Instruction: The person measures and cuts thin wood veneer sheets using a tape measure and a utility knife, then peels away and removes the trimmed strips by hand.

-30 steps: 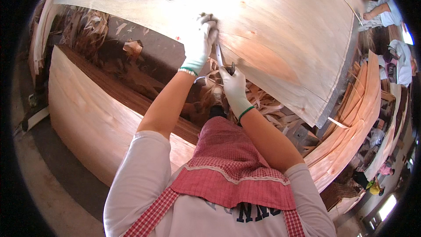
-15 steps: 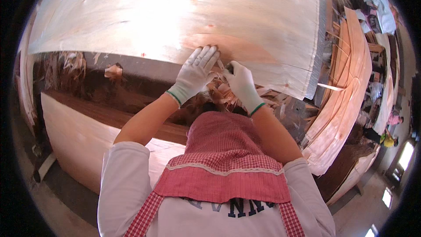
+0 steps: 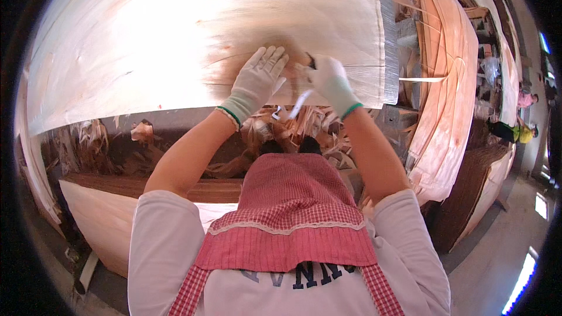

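Observation:
A large pale wood veneer sheet lies on top of a stack in front of me. My left hand, in a white glove with a green cuff, rests flat on the sheet near its front edge, fingers stretched out. Just right of it, my right hand, gloved alike, is closed around a small dark tool; its working end is hidden. Below and between the hands, a thin pale strip hangs blurred past the sheet's edge.
Loose veneer scraps cover the ground between my feet and the stack. Another veneer stack stands at the near left. To the right lie long bent veneer sheets. Farther right, a person in yellow is visible.
My view has turned, so the stack sits farther left. My right hand has moved away from the left one, and a thin strip now hangs loose below them.

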The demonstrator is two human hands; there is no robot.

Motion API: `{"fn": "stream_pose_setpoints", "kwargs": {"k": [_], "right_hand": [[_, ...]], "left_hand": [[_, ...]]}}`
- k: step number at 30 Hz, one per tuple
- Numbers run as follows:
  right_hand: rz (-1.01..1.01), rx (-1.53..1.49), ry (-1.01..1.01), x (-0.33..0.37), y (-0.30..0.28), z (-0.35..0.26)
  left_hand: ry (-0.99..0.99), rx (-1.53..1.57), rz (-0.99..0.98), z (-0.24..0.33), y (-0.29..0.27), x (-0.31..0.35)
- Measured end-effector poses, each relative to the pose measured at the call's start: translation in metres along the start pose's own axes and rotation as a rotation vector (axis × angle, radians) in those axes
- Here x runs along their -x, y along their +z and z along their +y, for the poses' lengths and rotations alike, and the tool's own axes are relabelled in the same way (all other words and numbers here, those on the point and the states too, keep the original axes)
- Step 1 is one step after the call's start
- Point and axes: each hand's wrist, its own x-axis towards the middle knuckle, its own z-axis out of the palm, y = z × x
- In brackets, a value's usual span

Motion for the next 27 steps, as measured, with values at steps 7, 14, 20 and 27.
{"fn": "stream_pose_setpoints", "kwargs": {"k": [7, 14, 20, 27], "right_hand": [[0.027, -0.672, 0.296, 0.021, -0.042, 0.063], [0.356, -0.058, 0.128, 0.011, 0.005, 0.063], [0.317, -0.257, 0.127, 0.073, 0.016, 0.063], [0.211, -1.077, 0.157, 0.176, -0.018, 0.067]], "left_hand": [[-0.143, 0.252, 0.04, 0.025, -0.028, -0.027], [0.047, 0.586, 0.207, 0.077, -0.015, -0.056], [0.158, 0.051, 0.107, 0.093, 0.004, -0.052], [0.064, 0.017, 0.019, 0.108, -0.029, -0.064]]}}
